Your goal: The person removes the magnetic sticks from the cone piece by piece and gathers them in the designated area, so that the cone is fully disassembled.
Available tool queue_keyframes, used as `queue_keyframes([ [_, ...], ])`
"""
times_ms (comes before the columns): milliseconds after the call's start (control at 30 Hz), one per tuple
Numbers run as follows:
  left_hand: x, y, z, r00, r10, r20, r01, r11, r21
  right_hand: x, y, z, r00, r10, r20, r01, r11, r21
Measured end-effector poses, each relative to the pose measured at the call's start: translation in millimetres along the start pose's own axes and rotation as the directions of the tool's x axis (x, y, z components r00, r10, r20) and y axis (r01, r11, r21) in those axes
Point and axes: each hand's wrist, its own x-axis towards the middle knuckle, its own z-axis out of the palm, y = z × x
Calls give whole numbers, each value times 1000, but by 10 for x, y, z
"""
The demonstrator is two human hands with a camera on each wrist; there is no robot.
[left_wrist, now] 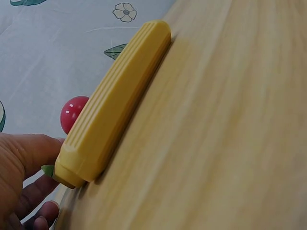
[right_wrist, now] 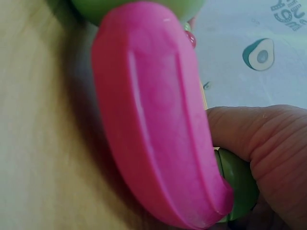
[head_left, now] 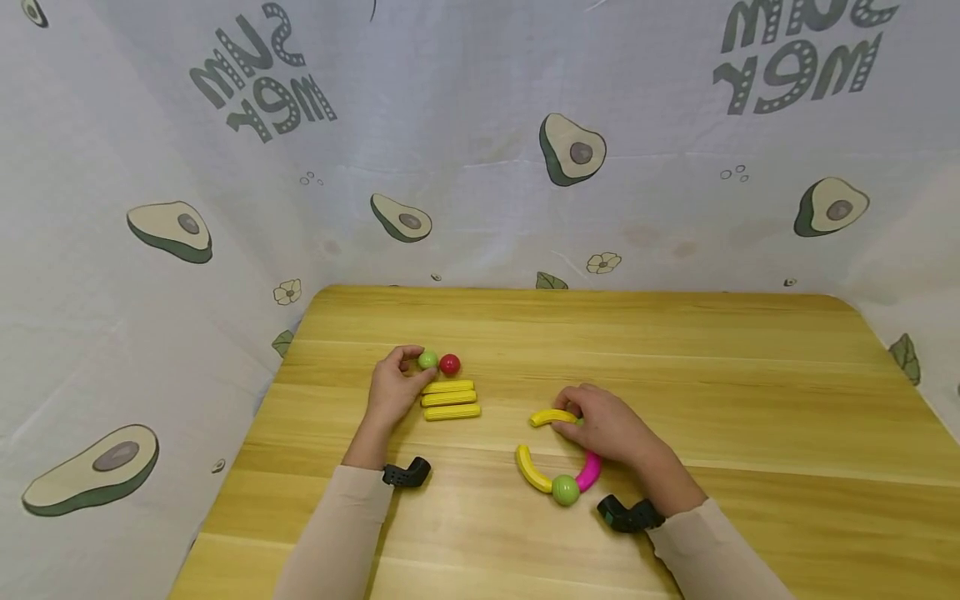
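Observation:
In the head view my left hand pinches a small green ball between thumb and fingers. A red ball sits just right of it. Three straight yellow rods lie side by side below. Further right, my right hand grips a second green ball, mostly hidden under the fingers in the head view. A curved yellow piece reaches left from that hand. Below lies another curved yellow piece, joined at a green ball to a curved pink piece.
All the pieces lie on a wooden table. A pale curtain with avocado prints hangs behind and at the left. Black wrist cameras are strapped to both wrists.

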Motion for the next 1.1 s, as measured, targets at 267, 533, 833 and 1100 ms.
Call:
queue_keyframes([
  [267, -21, -2, 8, 1000, 2, -2, -2, 1000, -1, 1, 15, 13, 1000, -16, -11, 16, 1000, -4],
  [533, -18, -19, -8, 1000, 14, 3, -14, 1000, -13, -3, 4, 6, 1000, 5, -4, -5, 1000, 1],
  [833, -34, -1, -77, 999, -26, 19, 27, 998, -63, 3, 16, 0, 1000, 11, 1, -11, 1000, 13],
  [1100, -103, 198, -181, 979, 81, -185, -101, 990, -101, -1, 7, -32, 1000, 2, 5, -2, 1000, 28],
])
